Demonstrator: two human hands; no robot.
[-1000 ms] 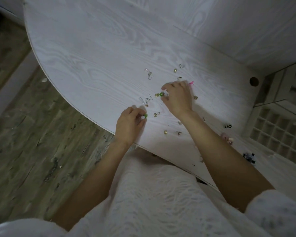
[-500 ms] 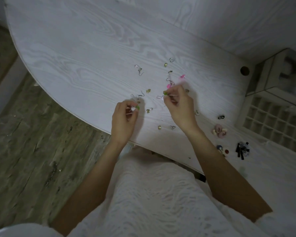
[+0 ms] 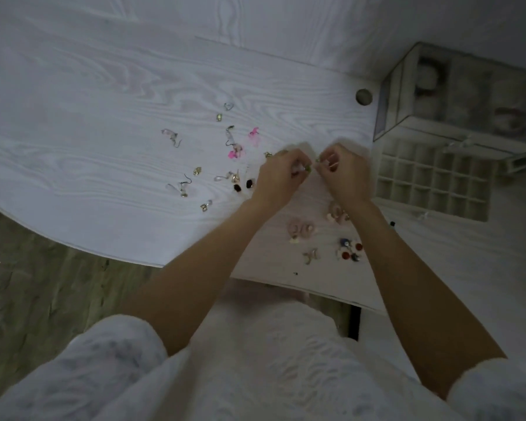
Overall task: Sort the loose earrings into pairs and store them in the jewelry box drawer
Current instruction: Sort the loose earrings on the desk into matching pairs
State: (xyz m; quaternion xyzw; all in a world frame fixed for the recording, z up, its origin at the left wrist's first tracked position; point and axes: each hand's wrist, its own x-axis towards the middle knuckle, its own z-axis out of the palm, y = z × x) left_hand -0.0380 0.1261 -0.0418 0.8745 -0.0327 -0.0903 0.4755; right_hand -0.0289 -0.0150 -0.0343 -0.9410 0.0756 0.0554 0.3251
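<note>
Hands first: our left hand (image 3: pixel 278 177) and right hand (image 3: pixel 345 174) each pinch a green earring (image 3: pixel 308 168) at centre frame, above the tabletop (image 3: pixel 104 101). We should match them, then carry both right to the drawer (image 3: pixel 431 180), keeping grips firm.

The pale wood-grain worktop (image 3: pixel 104 86) has a curved near edge and a round hole (image 3: pixel 363 96) near its back. Loose earrings (image 3: pixel 182 185) lie scattered across its middle, two bright pink ones (image 3: pixel 253 135) among them. Sorted pairs (image 3: pixel 300 230) lie nearer the edge. A jewelry box (image 3: pixel 456 95) stands at the right, its compartmented drawer (image 3: pixel 431 183) pulled out.
</note>
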